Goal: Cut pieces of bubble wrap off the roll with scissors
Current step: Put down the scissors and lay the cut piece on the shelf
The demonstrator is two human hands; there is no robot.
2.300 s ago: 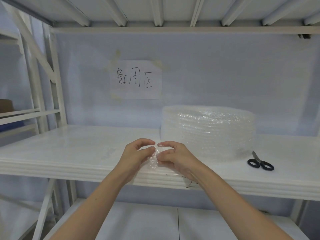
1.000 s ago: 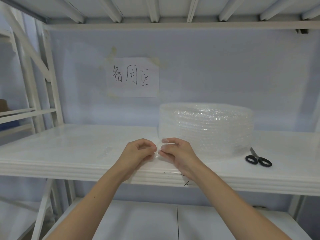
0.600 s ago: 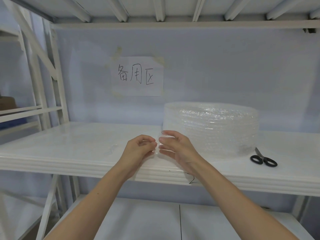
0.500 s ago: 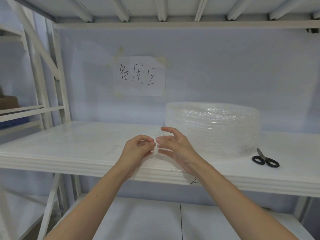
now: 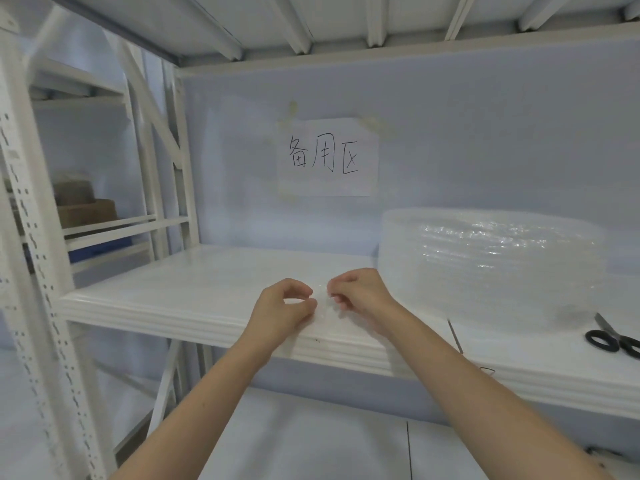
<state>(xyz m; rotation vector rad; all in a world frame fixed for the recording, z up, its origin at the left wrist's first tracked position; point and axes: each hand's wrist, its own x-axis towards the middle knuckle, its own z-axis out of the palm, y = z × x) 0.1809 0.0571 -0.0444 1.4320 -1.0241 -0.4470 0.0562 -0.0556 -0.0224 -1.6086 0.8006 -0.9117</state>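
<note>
Both hands, left hand [image 5: 282, 308] & right hand [image 5: 360, 292], still pinch a small bubble wrap piece [image 5: 323, 308], now lower on the shelf [image 5: 173, 299]; scissors [image 5: 613, 339] untouched, so no cutting rn imo.

Bare shelf [image 5: 194, 289] left of roll [image 5: 485, 265]

"备用区" on taped paper sign [image 5: 328, 157]
</note>
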